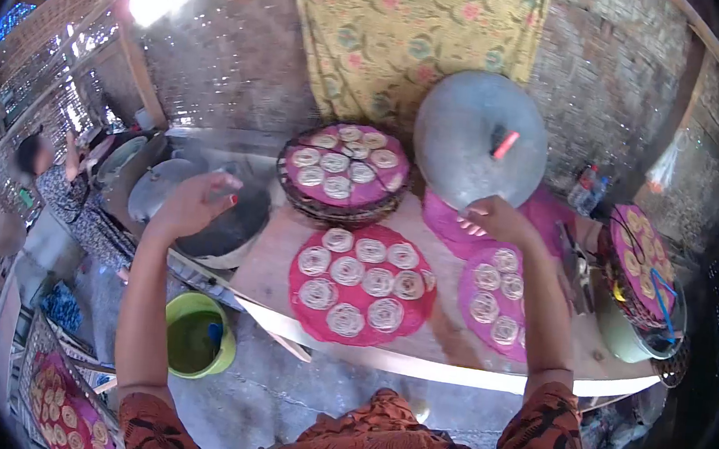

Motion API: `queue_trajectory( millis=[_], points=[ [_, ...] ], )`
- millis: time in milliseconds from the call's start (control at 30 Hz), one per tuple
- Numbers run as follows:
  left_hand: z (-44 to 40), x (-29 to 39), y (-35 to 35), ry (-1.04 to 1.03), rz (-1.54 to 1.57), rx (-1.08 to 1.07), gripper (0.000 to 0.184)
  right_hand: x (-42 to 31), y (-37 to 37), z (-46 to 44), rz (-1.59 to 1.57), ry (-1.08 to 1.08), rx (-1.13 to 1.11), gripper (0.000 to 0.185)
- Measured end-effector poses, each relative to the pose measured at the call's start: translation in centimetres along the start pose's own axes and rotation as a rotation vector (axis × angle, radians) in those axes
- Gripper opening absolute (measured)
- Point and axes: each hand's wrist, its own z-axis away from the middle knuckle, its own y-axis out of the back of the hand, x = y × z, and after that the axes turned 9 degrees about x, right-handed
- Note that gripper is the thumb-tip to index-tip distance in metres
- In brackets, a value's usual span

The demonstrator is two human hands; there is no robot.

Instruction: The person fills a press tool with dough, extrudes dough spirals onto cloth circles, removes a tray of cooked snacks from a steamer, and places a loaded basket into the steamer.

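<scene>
My left hand [200, 202] is raised over the dark steaming pan [225, 227], fingers apart and holding nothing. On the right, my right hand [492, 217] has its curled fingers at the lower edge of a large grey metal lid [471, 149], which stands tilted with a red handle. Between my arms a red round mat [334, 265] carries several coiled noodle rounds. Behind it sits a stacked basket [341, 213] topped with a pink mat of similar coils. A purple mat [484, 328] with more coils lies partly behind my right forearm.
Another person [69, 188] is at the far left near more pans. A green bucket [226, 354] of liquid stands on the floor. At the right are bottles [586, 187] and a basin [617, 334] under a basket of coils. A patterned cloth [422, 23] hangs behind.
</scene>
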Motion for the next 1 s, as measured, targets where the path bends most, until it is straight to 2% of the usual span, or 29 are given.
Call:
queue_trajectory(
  millis=[67, 100, 167, 233, 333, 367, 400, 500, 533, 600, 633, 700, 800, 867, 1000],
  points=[
    [0.0, -7.8, -1.9, -0.188, 0.14, 0.167, 0.023, -0.7, -5.2, -4.2, -0.057, 0.003, -0.011, 0.028],
    [-0.2, -9.5, -2.1, -0.112, 0.228, 0.113, 0.023, -0.6, -7.7, -6.7, -0.065, 0.017, -0.012, 0.03],
    [-0.7, -11.1, -2.4, -0.096, 0.226, 0.099, 0.023, 0.3, -13.1, -12.2, -0.071, 0.038, -0.007, 0.033],
    [-2.2, -11.0, -3.0, -0.004, 0.301, 0.05, 0.02, 1.1, -18.1, -17.4, 0.325, 0.102, 0.276, 0.035],
    [-6.3, -13.6, -5.6, -0.111, 0.182, 0.064, 0.018, 0.2, -22.3, -22.3, 0.318, 0.161, 0.315, 0.031],
    [-7.4, -14.5, -6.6, -0.117, 0.175, 0.057, 0.018, -0.6, -23.3, -23.8, 0.504, -0.005, 0.342, 0.025],
    [-8.9, -15.5, -7.3, -0.146, 0.175, 0.05, 0.018, -0.3, -23.9, -25.7, 0.496, -0.006, 0.355, 0.025],
    [-13.1, -19.2, -8.6, -0.198, 0.172, -0.011, 0.018, 2.3, -26.5, -29.2, 0.458, -0.187, 0.443, 0.023],
    [-14.5, -20.4, -9.2, -0.222, 0.172, -0.036, 0.017, 2.2, -26.8, -30.0, 0.46, -0.198, 0.443, 0.023],
    [-17.0, -22.9, -10.1, -0.3, 0.152, -0.005, 0.018, 1.8, -27.4, -31.4, 0.531, -0.113, 0.645, 0.022],
    [-18.3, -23.9, -10.5, -0.296, 0.114, 0.006, 0.017, 1.4, -27.6, -32.5, 0.611, -0.185, 0.567, 0.021],
    [-20.5, -25.2, -11.3, -0.294, 0.088, 0.015, 0.017, 0.6, -28.0, -33.2, 0.639, -0.18, 0.592, 0.021],
    [-23.3, -25.8, -13.1, -0.264, 0.213, -0.05, 0.017, 0.2, -28.7, -34.5, 0.661, -0.224, 0.631, 0.022],
    [-25.8, -26.2, -15.2, -0.368, 0.281, -0.039, 0.017, 0.3, -28.8, -35.3, 0.697, -0.223, 0.63, 0.023],
    [-30.3, -23.7, -18.5, -0.414, 0.182, 0.03, 0.015, -0.5, -29.2, -35.6, 0.724, -0.238, 0.655, 0.023]
  ],
)
